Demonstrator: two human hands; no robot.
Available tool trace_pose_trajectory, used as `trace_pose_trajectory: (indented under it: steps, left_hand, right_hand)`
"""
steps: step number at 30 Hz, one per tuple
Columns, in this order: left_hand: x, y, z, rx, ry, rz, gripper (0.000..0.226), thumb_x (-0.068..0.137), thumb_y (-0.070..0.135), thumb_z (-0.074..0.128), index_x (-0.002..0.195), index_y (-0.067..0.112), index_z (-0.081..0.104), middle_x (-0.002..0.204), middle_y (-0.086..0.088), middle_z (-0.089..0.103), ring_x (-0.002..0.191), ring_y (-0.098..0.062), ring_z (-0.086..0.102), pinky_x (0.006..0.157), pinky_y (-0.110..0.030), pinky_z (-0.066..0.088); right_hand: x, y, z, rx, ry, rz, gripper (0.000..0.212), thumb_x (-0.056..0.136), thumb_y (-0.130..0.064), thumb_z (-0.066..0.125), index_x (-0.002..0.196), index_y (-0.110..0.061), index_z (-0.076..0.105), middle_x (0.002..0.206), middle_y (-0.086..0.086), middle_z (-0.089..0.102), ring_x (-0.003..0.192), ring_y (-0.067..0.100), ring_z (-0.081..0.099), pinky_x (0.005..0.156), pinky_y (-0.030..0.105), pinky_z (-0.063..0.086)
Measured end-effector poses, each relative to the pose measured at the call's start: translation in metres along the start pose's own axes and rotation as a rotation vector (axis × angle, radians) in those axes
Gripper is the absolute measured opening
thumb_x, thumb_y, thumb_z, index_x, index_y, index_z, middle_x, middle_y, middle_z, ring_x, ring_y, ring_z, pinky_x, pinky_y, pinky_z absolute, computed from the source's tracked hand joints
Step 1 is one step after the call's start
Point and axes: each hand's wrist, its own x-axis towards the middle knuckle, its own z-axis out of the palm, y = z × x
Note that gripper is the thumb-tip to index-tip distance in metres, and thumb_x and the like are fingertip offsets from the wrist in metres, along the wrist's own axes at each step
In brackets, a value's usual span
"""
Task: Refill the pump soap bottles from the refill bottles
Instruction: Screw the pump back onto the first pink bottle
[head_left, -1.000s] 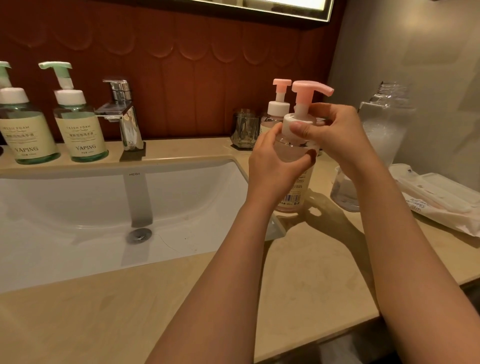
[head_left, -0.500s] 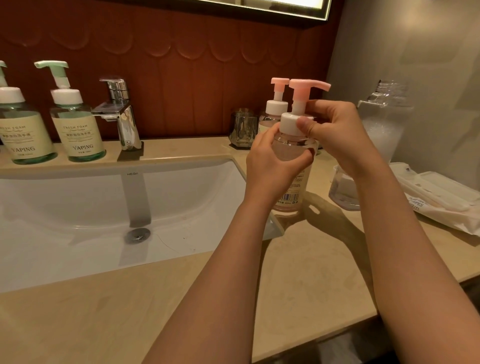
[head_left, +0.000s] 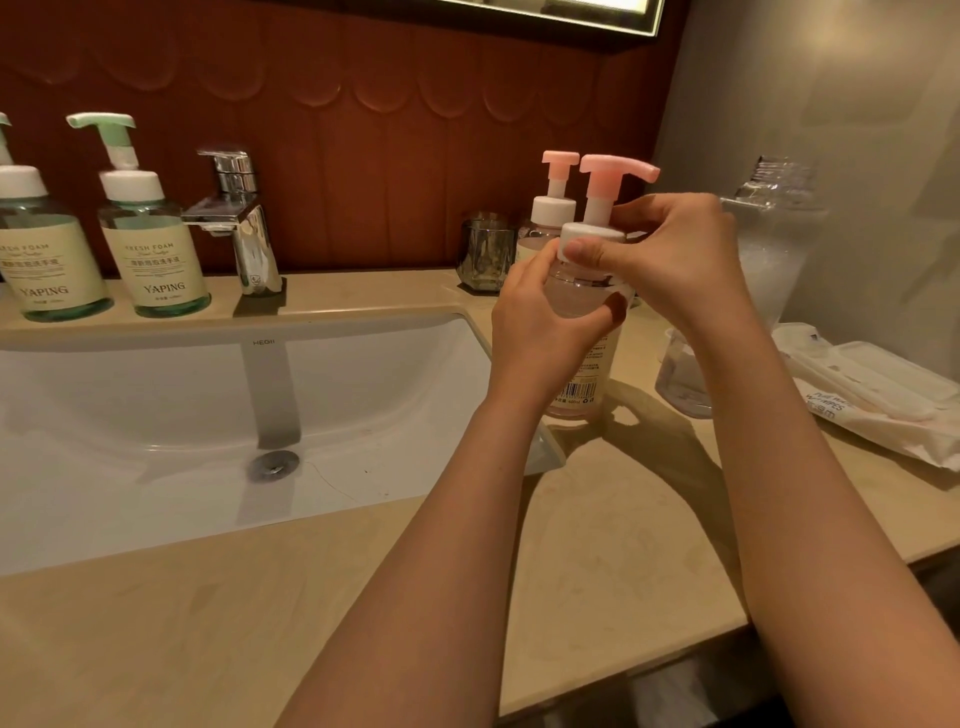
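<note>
While the left hand (head_left: 540, 322) still grips the pink pump bottle (head_left: 584, 374), upright on the tabletop (head_left: 623, 545) beside the sink (head_left: 156, 405), the right hand (head_left: 675, 260) has slid its pinching grip a little round the white collar (head_left: 592, 234). I judge this a twist, direction unclear, with the pump still seated.

Dim, warm light, mostly from the lit mirror edge (head_left: 545, 13) overhead. Soft dark shadows lie on the beige countertop (head_left: 597, 545), and the chrome faucet (head_left: 244, 228) carries small glare spots. Wide-angle bending shows at the edges, and the clear plastic bottle (head_left: 769, 249) at right looks soft.
</note>
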Motion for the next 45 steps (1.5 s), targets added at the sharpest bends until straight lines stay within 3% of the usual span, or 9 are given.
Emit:
trace_pose_trajectory:
  steps: [6, 9, 17, 25, 34, 42, 45]
  left_hand:
    - [-0.0006, -0.0001, 0.0023, -0.003, 0.014, 0.002, 0.062, 0.078, 0.026, 0.073, 0.133, 0.02, 0.046, 0.132, 0.0, 0.05, 0.12, -0.014, 0.045, 0.095, -0.029, 0.041]
    - [0.0001, -0.001, 0.0026, 0.012, 0.025, -0.001, 0.062, 0.077, 0.027, 0.074, 0.133, 0.021, 0.046, 0.133, 0.0, 0.05, 0.121, -0.014, 0.045, 0.098, -0.034, 0.043]
    - [0.0004, -0.0003, 0.0014, 0.04, 0.007, 0.007, 0.073, 0.079, 0.03, 0.072, 0.142, 0.023, 0.036, 0.139, -0.001, 0.045, 0.125, -0.016, 0.043, 0.102, -0.037, 0.042]
    - [-0.0002, 0.0002, 0.0005, 0.044, 0.005, 0.004, 0.073, 0.078, 0.03, 0.072, 0.142, 0.022, 0.036, 0.138, -0.002, 0.045, 0.124, -0.017, 0.043, 0.103, -0.039, 0.043]
    - [-0.0003, -0.0004, 0.0001, 0.042, 0.012, 0.002, 0.074, 0.078, 0.031, 0.072, 0.142, 0.021, 0.037, 0.138, -0.002, 0.046, 0.124, -0.017, 0.044, 0.102, -0.039, 0.043]
    - [-0.0002, 0.0013, 0.0, 0.041, 0.015, 0.004, 0.074, 0.078, 0.031, 0.073, 0.142, 0.021, 0.036, 0.138, -0.002, 0.046, 0.124, -0.016, 0.044, 0.102, -0.036, 0.043]
    - [-0.0001, 0.001, 0.0004, 0.045, 0.014, 0.003, 0.074, 0.078, 0.03, 0.073, 0.141, 0.02, 0.037, 0.138, -0.002, 0.046, 0.124, -0.016, 0.044, 0.102, -0.038, 0.043]
  right_hand:
    - [-0.0002, -0.0013, 0.0071, -0.119, 0.079, -0.032, 0.051, 0.07, -0.042, 0.075, 0.107, -0.009, 0.065, 0.109, 0.003, 0.065, 0.086, 0.006, 0.053, 0.071, 0.016, 0.042]
    - [-0.001, -0.0014, 0.0075, -0.103, 0.089, -0.032, 0.051, 0.069, -0.041, 0.076, 0.107, -0.01, 0.065, 0.108, 0.001, 0.065, 0.086, 0.006, 0.054, 0.069, 0.013, 0.041]
    - [-0.0032, -0.0041, 0.0019, 0.087, 0.042, 0.058, 0.045, 0.066, -0.033, 0.081, 0.104, -0.015, 0.065, 0.101, -0.006, 0.063, 0.091, 0.009, 0.059, 0.079, 0.023, 0.05]
    - [-0.0049, -0.0053, 0.0007, 0.096, 0.012, 0.085, 0.034, 0.067, -0.031, 0.08, 0.093, -0.021, 0.059, 0.094, -0.009, 0.059, 0.086, 0.007, 0.058, 0.081, 0.027, 0.051]
    - [-0.0033, -0.0075, -0.0011, 0.105, -0.006, 0.116, 0.039, 0.067, -0.031, 0.08, 0.1, -0.016, 0.065, 0.103, -0.003, 0.066, 0.093, 0.013, 0.064, 0.087, 0.037, 0.053]
    - [-0.0041, -0.0069, -0.0009, 0.058, -0.006, 0.079, 0.044, 0.069, -0.031, 0.079, 0.105, -0.012, 0.064, 0.108, 0.0, 0.064, 0.095, 0.013, 0.061, 0.087, 0.036, 0.053]
    - [-0.0036, -0.0056, 0.001, 0.013, 0.014, 0.057, 0.045, 0.071, -0.034, 0.078, 0.107, -0.012, 0.063, 0.112, 0.001, 0.064, 0.094, 0.01, 0.058, 0.084, 0.027, 0.051]
